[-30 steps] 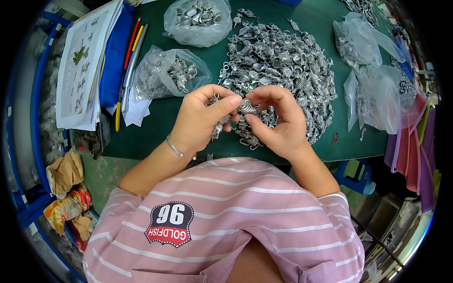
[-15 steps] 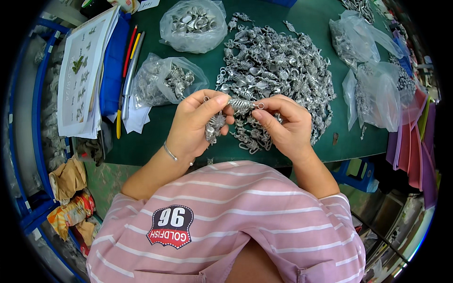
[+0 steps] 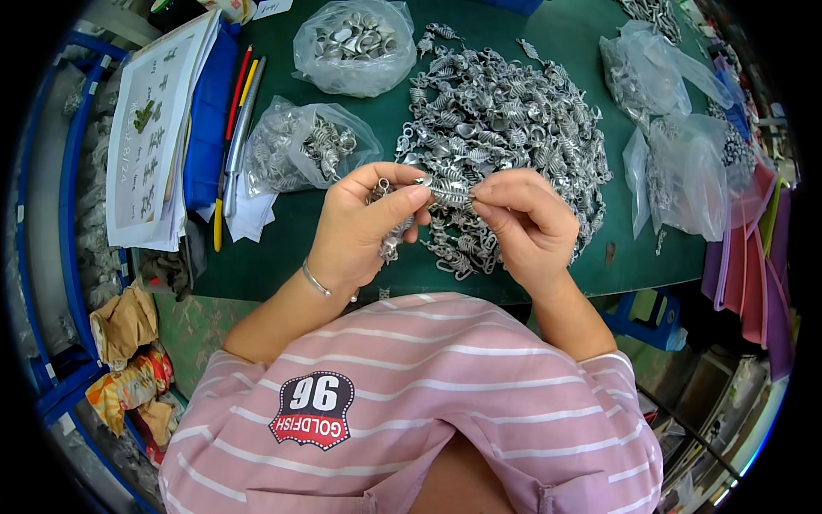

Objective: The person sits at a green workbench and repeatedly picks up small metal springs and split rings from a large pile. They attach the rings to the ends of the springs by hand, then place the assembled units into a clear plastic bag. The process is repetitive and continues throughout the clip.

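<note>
A silver fishbone-shaped metal charm [image 3: 449,190] is stretched level between my two hands. My left hand [image 3: 360,218] pinches its left end between thumb and forefinger. More silver ribbed pieces [image 3: 391,243] are tucked under the curled fingers of that hand, partly hidden. At the charm's right end, my right hand [image 3: 533,224] closes thumb and forefinger on its tip, and the fingertips cover the small ring there. Just beyond both hands lies a large heap of similar silver charms [image 3: 514,128] on the green table [image 3: 248,278].
Left of the heap sit a clear bag of ribbed pieces [image 3: 278,154] and a bag of curved silver pieces [image 3: 377,73]. Pens [image 3: 236,128] lie beside printed sheets [image 3: 124,197]. More plastic bags [image 3: 698,176] line the right side. A blue stool [image 3: 644,321] stands below the table edge.
My right fingers have closed over the ring at the charm's right end, which showed before. Both hands have shifted slightly right, and the left-hand pieces are turned a little.
</note>
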The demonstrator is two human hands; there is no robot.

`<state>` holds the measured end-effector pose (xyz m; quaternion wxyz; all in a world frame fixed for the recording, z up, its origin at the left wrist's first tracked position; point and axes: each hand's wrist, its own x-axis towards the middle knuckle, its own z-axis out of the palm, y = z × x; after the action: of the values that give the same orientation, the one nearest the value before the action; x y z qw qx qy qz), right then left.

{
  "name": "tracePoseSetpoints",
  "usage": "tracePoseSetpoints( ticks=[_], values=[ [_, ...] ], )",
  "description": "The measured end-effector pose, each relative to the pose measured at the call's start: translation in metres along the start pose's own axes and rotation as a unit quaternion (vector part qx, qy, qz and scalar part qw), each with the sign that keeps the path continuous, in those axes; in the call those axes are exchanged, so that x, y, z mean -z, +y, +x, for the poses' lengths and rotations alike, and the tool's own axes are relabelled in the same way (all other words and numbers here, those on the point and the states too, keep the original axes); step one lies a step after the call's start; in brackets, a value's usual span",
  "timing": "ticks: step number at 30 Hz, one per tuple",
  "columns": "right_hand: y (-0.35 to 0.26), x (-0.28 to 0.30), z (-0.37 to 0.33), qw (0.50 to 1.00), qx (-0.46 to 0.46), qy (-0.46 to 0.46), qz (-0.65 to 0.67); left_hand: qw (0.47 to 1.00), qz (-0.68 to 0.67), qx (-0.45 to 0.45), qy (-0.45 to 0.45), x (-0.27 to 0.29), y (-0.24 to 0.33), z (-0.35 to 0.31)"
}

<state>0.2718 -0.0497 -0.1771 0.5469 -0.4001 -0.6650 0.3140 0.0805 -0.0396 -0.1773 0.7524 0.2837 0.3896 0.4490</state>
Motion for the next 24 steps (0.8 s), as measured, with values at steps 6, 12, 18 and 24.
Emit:
tracePoseSetpoints(
  ticks=[6, 12, 18, 24],
  values=[
    [0.004, -0.003, -0.005, 0.998, -0.040, 0.013, 0.035, 0.999, 0.036, -0.034, -0.010, 0.004, -0.004, -0.001],
    [0.005, -0.004, -0.004, 0.995, -0.021, 0.044, 0.083, 0.994, 0.048, -0.092, -0.043, 0.005, -0.012, 0.001],
    [0.003, -0.002, -0.006, 0.998, 0.007, 0.052, 0.024, 0.998, 0.009, -0.053, -0.031, 0.003, -0.013, 0.001],
    [0.004, -0.002, -0.006, 0.998, 0.035, 0.054, 0.000, 0.999, -0.021, -0.031, -0.027, 0.002, -0.014, 0.002]
  ],
)
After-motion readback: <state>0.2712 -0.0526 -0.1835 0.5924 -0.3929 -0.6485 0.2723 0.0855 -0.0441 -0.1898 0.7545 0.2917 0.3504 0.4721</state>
